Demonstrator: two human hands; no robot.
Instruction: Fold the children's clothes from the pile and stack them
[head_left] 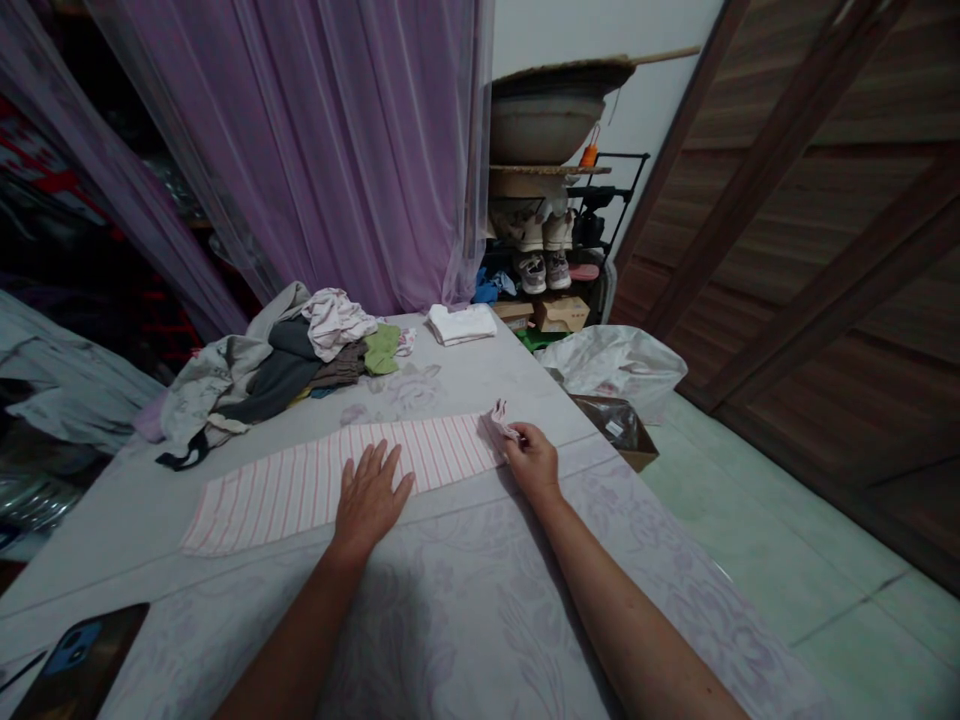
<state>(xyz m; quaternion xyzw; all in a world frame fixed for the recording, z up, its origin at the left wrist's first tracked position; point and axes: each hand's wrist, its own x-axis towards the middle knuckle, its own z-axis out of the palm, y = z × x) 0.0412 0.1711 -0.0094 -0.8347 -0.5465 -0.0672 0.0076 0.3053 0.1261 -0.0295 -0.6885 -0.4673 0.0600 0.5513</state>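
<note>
A long strip of white cloth with pink stripes [337, 483] lies flat across the floral-sheeted bed [465, 620]. My left hand [369, 500] rests palm down on the strip, its fingers spread and holding nothing. My right hand [531, 460] pinches the strip's far right end, where a crumpled corner [500, 420] rises between the fingers. The strip's underside is hidden.
A heap of mixed clothes [262, 370] and a folded white cloth [462, 323] lie beyond the strip. A phone [82, 665] sits at the near left. Past the bed's right edge are a plastic bag [615, 368] and a cardboard box [615, 428].
</note>
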